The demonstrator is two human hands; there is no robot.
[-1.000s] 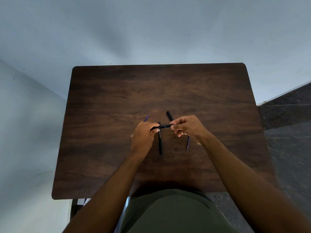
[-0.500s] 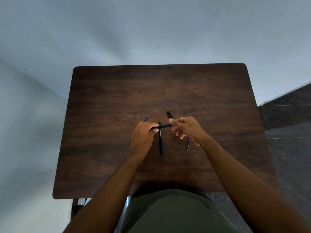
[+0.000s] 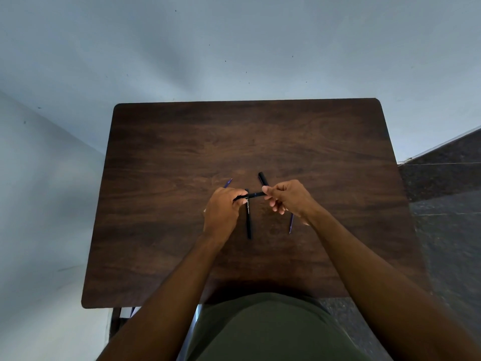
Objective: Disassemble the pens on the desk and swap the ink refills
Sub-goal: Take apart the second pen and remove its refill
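Observation:
A black pen barrel (image 3: pixel 253 195) is held level above the dark wooden desk (image 3: pixel 182 157), between both hands. My left hand (image 3: pixel 221 212) grips its left end. My right hand (image 3: pixel 289 198) pinches its right end with thumb and forefinger, the other fingers loosely spread. Below it on the desk lies a second black barrel (image 3: pixel 248 222), pointing toward me. A black cap (image 3: pixel 263 178) lies beyond my right hand. One thin blue refill (image 3: pixel 228 182) pokes out past my left hand, another blue refill (image 3: pixel 291 224) shows under my right wrist.
The desk stands against a pale wall (image 3: pixel 234 48). A dark speckled floor (image 3: pixel 447 204) lies to the right. My lap in green cloth (image 3: pixel 260 329) is at the desk's near edge.
My right hand has loosened from a fuller grip on the barrel to a fingertip pinch at its end, with the lower fingers now spread. My left hand and the barrel have hardly moved.

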